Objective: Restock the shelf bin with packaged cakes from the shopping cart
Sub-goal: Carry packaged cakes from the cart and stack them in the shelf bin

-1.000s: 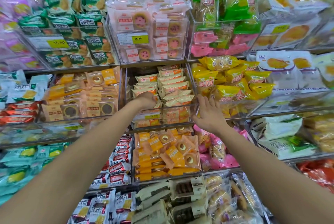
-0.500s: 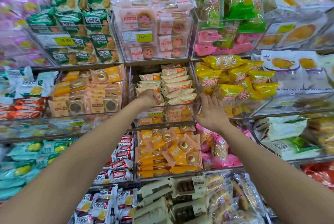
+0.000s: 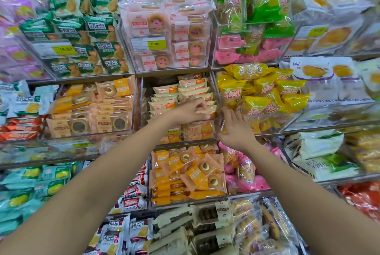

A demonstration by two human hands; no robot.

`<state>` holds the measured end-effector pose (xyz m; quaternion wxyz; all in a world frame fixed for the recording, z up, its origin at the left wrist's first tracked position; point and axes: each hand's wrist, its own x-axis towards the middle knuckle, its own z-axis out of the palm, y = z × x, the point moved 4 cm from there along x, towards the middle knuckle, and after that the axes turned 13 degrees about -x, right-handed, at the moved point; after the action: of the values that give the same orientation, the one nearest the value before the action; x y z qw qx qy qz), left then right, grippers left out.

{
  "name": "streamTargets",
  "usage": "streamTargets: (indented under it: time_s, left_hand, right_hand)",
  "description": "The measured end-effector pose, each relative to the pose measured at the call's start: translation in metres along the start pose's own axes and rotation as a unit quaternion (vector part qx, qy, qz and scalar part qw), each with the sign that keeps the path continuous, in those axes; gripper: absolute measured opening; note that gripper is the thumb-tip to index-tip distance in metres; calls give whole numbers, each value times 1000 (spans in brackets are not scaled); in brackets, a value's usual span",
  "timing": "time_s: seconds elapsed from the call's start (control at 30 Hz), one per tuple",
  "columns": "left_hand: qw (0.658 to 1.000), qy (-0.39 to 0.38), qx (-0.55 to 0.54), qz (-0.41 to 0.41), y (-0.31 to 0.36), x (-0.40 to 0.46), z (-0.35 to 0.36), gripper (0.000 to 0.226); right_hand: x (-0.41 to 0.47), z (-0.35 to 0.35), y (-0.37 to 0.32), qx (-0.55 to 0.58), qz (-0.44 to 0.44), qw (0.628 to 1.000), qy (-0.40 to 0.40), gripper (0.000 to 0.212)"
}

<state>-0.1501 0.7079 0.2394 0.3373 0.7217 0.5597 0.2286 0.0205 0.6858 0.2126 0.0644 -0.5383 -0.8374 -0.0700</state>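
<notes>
Clear plastic bin [image 3: 144, 98]: sits at the middle of the shelving, on the second shelf from the top, its front wall see-through with a yellow price tag [image 3: 172, 131] low on it.
Packaged cakes [image 3: 164, 104]: cream wrappers with orange labels, stacked in two columns inside the bin, the right column taller.
Left hand [image 3: 190, 110]: reaches over the bin's front edge, fingers curled and pinching the end of one cream packaged cake [image 3: 207, 110] at the top front of the right column.
Right hand [image 3: 236, 129]: at 3 o'clock of the left hand, just beside it, fingers spread and resting against the bin's right front corner; it holds nothing that I can see.
Yellow packets [image 3: 261, 92]: heaped in the bin at 3 o'clock of the cake bin.
Ring-cake packs [image 3: 98, 110]: orange and clear, in the bin at 9 o'clock.
Pink-centred cake packs [image 3: 164, 36]: in the bin at 12 o'clock.
Orange packs [image 3: 191, 172]: jumbled in the bin at 6 o'clock.
</notes>
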Motion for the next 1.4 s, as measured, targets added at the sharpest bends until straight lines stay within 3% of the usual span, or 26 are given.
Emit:
streamTargets:
  time_s: [0.33, 0.4, 0.5, 0.63, 0.83, 1.0, 1.1, 1.2, 1.3, 1.4]
  left_hand:
    - [973, 123, 192, 43, 12, 16, -12, 32]
    - [981, 120, 148, 35, 6, 17, -7, 32]
    - [996, 51, 67, 16, 1, 19, -7, 32]
    - [998, -3, 58, 32, 0, 18, -13, 32]
    - [995, 32, 91, 20, 0, 21, -10, 30]
    - [997, 61, -46, 9, 7, 4, -13, 30]
    - [984, 147, -96, 13, 17, -10, -13, 17]
    - [963, 230, -123, 70, 42, -36, 4, 14]
    - [953, 221, -177, 112, 63, -73, 47, 15]
    - [949, 171, -257, 62, 66, -108, 107, 20]
  right_hand:
    - [1, 2, 0, -14, -18, 999, 30, 73]
    - [0, 2, 0, -17, -19, 999, 33, 73]
    - [0, 0, -1, -14, -15, 999, 33, 76]
    - [0, 1, 0, -4, -13, 999, 36, 72]
    - [-1, 1, -1, 0, -11, 999, 47, 73]
    - [0, 0, 1, 19, -20, 999, 40, 68]
    - [-1, -7, 1, 62, -27, 997, 49, 60]
    - [-15, -19, 5, 131, -7, 988, 77, 51]
    - [-56, -21, 17, 217, 16, 968, 123, 42]
    - [-126, -7, 39, 293, 84, 946, 107, 30]
